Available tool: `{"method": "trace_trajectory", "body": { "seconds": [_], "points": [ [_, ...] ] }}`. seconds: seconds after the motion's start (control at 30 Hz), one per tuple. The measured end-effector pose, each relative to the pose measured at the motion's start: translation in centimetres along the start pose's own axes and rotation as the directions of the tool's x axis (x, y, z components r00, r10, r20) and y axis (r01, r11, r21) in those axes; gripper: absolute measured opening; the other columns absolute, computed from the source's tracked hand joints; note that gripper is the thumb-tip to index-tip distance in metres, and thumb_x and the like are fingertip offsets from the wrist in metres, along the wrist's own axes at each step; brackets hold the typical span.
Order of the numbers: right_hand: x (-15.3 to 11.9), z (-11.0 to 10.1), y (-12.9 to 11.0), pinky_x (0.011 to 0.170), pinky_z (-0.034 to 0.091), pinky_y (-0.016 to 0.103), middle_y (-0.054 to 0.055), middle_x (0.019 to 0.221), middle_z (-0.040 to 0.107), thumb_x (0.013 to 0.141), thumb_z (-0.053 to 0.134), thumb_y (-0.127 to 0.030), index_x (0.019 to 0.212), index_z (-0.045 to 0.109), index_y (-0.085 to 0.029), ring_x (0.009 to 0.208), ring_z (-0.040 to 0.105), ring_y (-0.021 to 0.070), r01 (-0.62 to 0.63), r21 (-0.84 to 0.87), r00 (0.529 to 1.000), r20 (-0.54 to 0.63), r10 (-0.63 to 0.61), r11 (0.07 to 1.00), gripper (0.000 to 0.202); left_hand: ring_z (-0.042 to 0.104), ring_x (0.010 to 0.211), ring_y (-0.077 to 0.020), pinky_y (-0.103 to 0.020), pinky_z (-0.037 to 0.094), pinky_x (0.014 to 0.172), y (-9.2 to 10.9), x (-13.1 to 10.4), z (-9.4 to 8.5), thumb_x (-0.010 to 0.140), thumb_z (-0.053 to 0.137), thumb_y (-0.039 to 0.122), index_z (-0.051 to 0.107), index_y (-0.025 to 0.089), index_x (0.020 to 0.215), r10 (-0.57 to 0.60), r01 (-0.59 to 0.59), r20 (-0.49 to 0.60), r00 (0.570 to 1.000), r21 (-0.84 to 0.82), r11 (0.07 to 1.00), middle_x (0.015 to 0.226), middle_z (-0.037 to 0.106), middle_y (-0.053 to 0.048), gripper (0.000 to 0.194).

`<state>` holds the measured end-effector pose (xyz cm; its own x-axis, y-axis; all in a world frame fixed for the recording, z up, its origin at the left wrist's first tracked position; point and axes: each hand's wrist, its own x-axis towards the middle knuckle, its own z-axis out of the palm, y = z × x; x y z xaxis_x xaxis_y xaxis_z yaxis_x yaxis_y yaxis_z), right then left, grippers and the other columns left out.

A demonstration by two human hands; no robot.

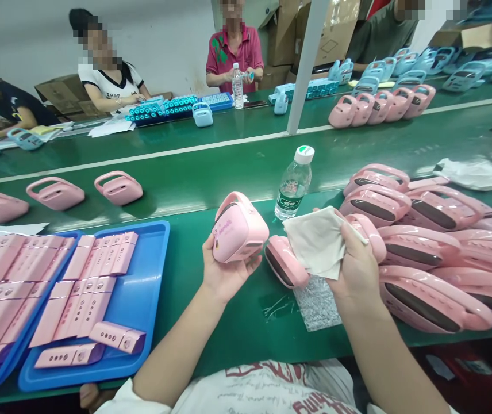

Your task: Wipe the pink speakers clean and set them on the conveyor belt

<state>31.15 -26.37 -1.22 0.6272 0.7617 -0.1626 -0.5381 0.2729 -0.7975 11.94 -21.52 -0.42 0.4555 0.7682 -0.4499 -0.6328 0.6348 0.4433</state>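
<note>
My left hand (226,280) is closed around the underside of a pink portable speaker (239,230) with a carry handle, held tilted above the green bench. Its front bears a small printed picture and lettering. My right hand (358,264) grips a whitish cloth (317,241), which hangs from the fingers. Just below the cloth, another pink speaker (284,263) lies on its side, partly covered by it. A silvery, crinkled sheet (318,305) rests on the bench under my right hand. Behind the hands stands a clear water bottle (293,187) with a white cap.
Many pink speakers (427,296) are piled on the right. Blue trays (160,276) on the left hold pink button-bearing parts (93,305). Beyond, several pink speakers (119,187) sit on a green belt (185,164). People work across it near light-blue speakers (203,114). A pale post (306,69) rises there.
</note>
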Motion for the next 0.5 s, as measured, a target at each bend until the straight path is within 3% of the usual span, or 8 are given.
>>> {"method": "trace_trajectory", "body": {
  "seconds": [0.23, 0.37, 0.43, 0.5],
  "points": [
    [0.0, 0.0, -0.3, 0.097, 0.057, 0.032, 0.004, 0.109, 0.074, 0.077, 0.073, -0.033, 0.108, 0.070, -0.017, 0.102, 0.070, 0.0179, -0.008, 0.069, 0.995, -0.100, 0.015, 0.998, 0.035, 0.066, 0.076, -0.0229, -0.027, 0.055, 0.061, -0.2, 1.1, 1.0, 0.085, 0.042, 0.059, 0.065, 0.014, 0.096, -0.044, 0.031, -0.069, 0.997, -0.176, 0.984, 0.087, 0.068, -0.013, 0.051],
    [0.7, -0.9, -0.1, 0.095, 0.059, 0.040, 0.003, 0.093, 0.075, 0.063, 0.081, -0.024, 0.097, 0.071, -0.016, 0.098, 0.072, 0.0232, -0.056, 0.040, 0.993, -0.106, 0.060, 0.998, 0.037, 0.067, 0.077, -0.0231, -0.028, 0.057, 0.063, 0.0, 1.3, 1.4, 0.087, 0.042, 0.057, 0.064, 0.015, 0.100, -0.017, -0.001, -0.106, 0.994, -0.162, 0.987, 0.088, 0.068, -0.012, 0.050],
    [0.9, -1.2, -0.3, 0.097, 0.058, 0.043, 0.002, 0.091, 0.075, 0.064, 0.080, -0.025, 0.095, 0.071, -0.017, 0.100, 0.071, 0.0242, -0.012, 0.019, 0.990, -0.138, 0.014, 1.000, 0.033, 0.068, 0.077, -0.0230, -0.028, 0.058, 0.063, 0.0, 1.3, 1.6, 0.089, 0.041, 0.057, 0.064, 0.015, 0.102, -0.014, -0.004, -0.119, 0.993, -0.149, 0.989, 0.088, 0.068, -0.012, 0.050],
    [0.6, -0.9, -0.6, 0.102, 0.054, 0.046, 0.002, 0.102, 0.075, 0.075, 0.075, -0.031, 0.101, 0.070, -0.020, 0.108, 0.069, 0.0240, 0.114, -0.033, 0.982, -0.146, -0.118, 0.993, 0.029, 0.068, 0.077, -0.0225, -0.027, 0.059, 0.065, -0.1, 1.2, 1.9, 0.090, 0.039, 0.058, 0.064, 0.013, 0.104, -0.041, 0.024, -0.116, 0.992, -0.144, 0.989, 0.089, 0.068, -0.013, 0.053]
  ]
}}
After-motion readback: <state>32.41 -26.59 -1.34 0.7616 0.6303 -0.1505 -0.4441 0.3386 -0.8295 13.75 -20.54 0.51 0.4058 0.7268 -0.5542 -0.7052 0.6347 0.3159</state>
